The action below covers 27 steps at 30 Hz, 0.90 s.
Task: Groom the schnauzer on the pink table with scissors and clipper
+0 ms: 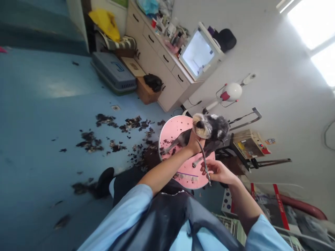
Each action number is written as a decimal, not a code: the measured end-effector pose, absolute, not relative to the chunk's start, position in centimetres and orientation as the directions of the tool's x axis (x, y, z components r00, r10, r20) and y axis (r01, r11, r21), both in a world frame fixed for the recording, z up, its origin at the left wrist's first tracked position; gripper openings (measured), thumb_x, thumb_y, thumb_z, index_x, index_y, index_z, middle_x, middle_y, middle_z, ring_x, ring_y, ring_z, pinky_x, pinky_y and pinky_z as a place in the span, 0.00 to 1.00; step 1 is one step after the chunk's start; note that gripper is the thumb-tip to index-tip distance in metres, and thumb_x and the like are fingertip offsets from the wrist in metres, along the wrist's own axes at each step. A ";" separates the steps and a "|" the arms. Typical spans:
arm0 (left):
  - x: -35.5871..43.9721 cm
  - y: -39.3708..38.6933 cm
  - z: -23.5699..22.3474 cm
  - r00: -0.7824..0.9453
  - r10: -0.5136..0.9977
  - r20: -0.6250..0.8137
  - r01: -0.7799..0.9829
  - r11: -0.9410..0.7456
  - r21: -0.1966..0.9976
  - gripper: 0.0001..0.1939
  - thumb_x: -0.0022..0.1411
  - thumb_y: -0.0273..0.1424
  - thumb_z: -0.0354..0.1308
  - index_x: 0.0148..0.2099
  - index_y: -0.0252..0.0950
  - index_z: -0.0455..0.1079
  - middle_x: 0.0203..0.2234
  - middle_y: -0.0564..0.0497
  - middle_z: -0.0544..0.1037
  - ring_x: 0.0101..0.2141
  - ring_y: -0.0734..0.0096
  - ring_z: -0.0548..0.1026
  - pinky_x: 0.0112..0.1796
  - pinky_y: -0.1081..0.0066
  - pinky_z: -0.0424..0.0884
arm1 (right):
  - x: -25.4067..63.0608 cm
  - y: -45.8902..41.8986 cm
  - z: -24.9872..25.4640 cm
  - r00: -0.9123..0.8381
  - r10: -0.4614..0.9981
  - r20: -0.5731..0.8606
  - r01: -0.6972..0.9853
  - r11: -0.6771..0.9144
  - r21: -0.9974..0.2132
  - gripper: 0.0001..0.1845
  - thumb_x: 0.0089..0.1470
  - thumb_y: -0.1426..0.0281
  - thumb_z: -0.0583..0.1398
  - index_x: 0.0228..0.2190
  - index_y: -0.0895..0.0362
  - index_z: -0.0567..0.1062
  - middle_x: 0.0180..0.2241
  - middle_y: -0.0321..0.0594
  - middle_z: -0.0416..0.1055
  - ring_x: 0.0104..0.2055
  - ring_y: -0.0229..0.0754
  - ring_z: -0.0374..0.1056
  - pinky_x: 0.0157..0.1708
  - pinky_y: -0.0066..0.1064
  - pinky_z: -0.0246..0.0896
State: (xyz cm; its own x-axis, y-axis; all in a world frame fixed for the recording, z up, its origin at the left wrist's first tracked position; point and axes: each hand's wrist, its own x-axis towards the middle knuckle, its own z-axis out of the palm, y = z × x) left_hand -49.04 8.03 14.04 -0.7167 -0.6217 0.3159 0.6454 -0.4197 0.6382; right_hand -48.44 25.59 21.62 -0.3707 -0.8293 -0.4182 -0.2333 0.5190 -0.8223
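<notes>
A grey dog with a pale muzzle (pixel 205 126) is on a round pink grooming table (pixel 167 130), its head raised. Under its chin, my left hand (pixel 195 142) grips the fur or jaw, the fingers partly hidden by the dog. My right hand (pixel 218 171) has its fingers through the handles of curved scissors (pixel 203 157), whose blades point up toward the dog's chest and chin. A metal comb with a purple spine (pixel 187 176) lies at the table's near side. Dark hair clippings are scattered over the tabletop.
Clumps of cut dark hair (pixel 131 123) cover the blue floor left of the table. A grey pet carrier (pixel 113 71) and a cardboard box (pixel 148 91) stand by the drawers (pixel 159 52). A white-lit cabinet (pixel 199 52) sits on the counter. Wire cages (pixel 232 225) are at lower right.
</notes>
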 end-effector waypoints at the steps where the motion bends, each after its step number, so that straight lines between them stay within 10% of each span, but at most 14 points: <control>1: -49.1 8.1 14.0 -0.715 -0.627 0.308 0.648 -0.430 0.628 0.08 0.49 0.21 0.64 0.30 0.39 0.72 0.39 0.42 0.77 0.57 0.48 0.64 0.58 0.57 0.60 | -48.9 25.3 21.5 -0.366 -0.842 -0.395 -0.265 0.502 -0.824 0.20 0.48 0.67 0.69 0.44 0.58 0.75 0.37 0.45 0.77 0.35 0.41 0.75 0.37 0.34 0.73; 10: -48.6 8.2 15.0 -0.617 -0.692 0.376 0.705 -0.273 0.654 0.07 0.50 0.22 0.61 0.30 0.38 0.71 0.37 0.43 0.75 0.54 0.46 0.64 0.63 0.52 0.48 | -49.9 25.3 21.2 -0.371 -0.873 -0.316 -0.319 0.440 -0.840 0.22 0.47 0.67 0.70 0.45 0.57 0.76 0.38 0.46 0.78 0.35 0.41 0.75 0.38 0.35 0.73; 18: -49.9 8.3 14.0 -0.438 -0.681 0.587 0.640 0.221 0.736 0.06 0.55 0.31 0.56 0.28 0.40 0.62 0.32 0.44 0.72 0.41 0.53 0.69 0.50 0.51 0.64 | -49.5 25.6 20.8 -0.377 -0.853 -0.362 -0.230 0.465 -0.855 0.23 0.48 0.63 0.71 0.45 0.57 0.76 0.36 0.46 0.79 0.33 0.39 0.75 0.37 0.32 0.73; 27: -49.6 8.3 13.9 -0.444 -0.647 0.620 0.595 0.304 0.744 0.06 0.54 0.28 0.53 0.27 0.40 0.60 0.25 0.48 0.69 0.36 0.58 0.68 0.47 0.54 0.65 | -49.0 24.9 20.5 -0.358 -0.896 -0.263 -0.250 0.363 -0.897 0.23 0.48 0.63 0.71 0.45 0.56 0.75 0.38 0.45 0.78 0.37 0.41 0.75 0.41 0.36 0.72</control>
State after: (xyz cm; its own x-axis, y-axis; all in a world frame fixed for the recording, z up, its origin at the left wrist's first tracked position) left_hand -49.58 8.34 13.94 -0.4444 -0.6471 0.6195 0.5952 0.3036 0.7440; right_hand -49.01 24.93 20.54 -0.3576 -0.8961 -0.2628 -0.2504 0.3631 -0.8975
